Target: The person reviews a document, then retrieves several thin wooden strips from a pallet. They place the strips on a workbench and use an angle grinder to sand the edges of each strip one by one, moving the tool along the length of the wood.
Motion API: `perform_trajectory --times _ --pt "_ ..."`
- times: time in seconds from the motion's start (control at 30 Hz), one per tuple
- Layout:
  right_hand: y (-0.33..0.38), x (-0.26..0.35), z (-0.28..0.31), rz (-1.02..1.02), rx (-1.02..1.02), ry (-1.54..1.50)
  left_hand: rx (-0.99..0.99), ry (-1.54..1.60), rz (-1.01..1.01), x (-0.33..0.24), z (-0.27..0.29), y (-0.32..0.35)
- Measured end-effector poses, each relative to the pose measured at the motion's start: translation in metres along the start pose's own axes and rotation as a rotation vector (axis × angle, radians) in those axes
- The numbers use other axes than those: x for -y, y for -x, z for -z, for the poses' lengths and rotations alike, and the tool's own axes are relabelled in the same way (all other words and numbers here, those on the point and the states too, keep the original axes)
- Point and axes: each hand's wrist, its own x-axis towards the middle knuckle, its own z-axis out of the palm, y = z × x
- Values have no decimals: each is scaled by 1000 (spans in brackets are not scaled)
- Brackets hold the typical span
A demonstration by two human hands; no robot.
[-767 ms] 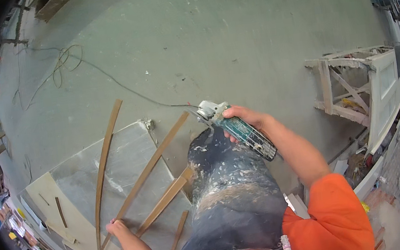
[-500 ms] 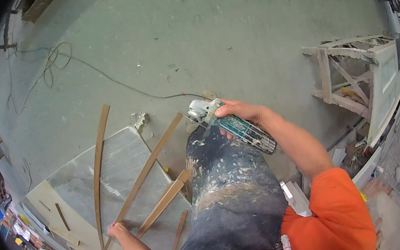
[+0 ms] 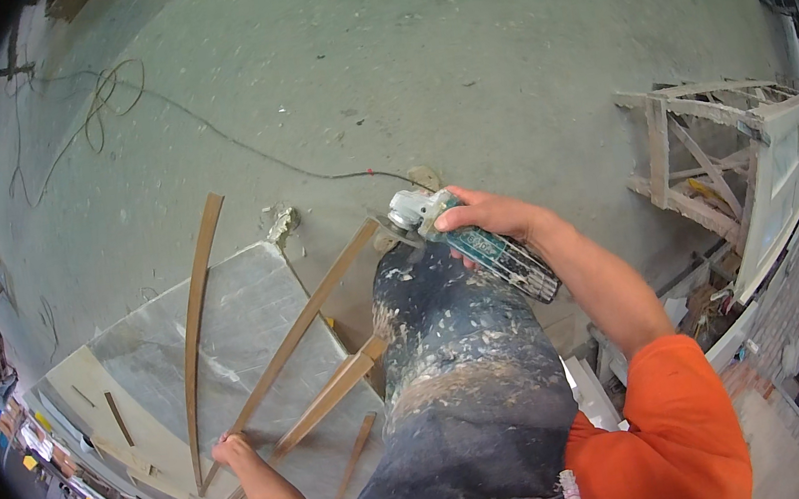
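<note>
My right hand (image 3: 488, 218) is wrapped round the body of a green and silver angle grinder (image 3: 502, 258), its head pointing left above my dusty dark apron (image 3: 465, 362). The far end of a long, thin wooden strip (image 3: 312, 309) lies close to the grinder's disc (image 3: 403, 233); whether they touch I cannot tell. Near the strip's other end, my left hand (image 3: 231, 448) is closed on it, over a grey slab-like tabletop (image 3: 242, 280). A curved wooden strip (image 3: 196, 327) lies left of that hand, and a thicker wooden piece (image 3: 333, 396) lies to its right.
From the grinder a cord (image 3: 277, 160) trails over the floor to loose loops at the far left. At the right stands a whitish wooden frame (image 3: 699, 144) with a pale panel. Shorter strips (image 3: 119, 420) lie on the tabletop's left part. Debris (image 3: 283, 224) sits by its far corner.
The whole view has shifted slightly. The grinder and the strip's far end appear a little further right; both hands keep their hold.
</note>
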Motion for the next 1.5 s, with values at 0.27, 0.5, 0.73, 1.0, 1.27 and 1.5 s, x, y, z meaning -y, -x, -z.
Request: perform_trajectory --times 0.27,0.5,0.73,1.0,1.27,1.5 --pt "7 10 -6 21 -5 -77 10 17 33 -4 0 2" --pt "-11 6 -6 37 -104 33 150 -126 180 15 -2 39" --pt "8 -45 8 -148 -339 -169 278 210 156 -17 6 29" --pt "51 -76 36 -215 -397 -127 78 374 210 -126 -57 77" --pt "117 -91 33 -62 -650 -179 67 302 387 -118 -118 35" --pt "147 -111 19 -20 -726 -176 92 209 370 -119 -130 3"
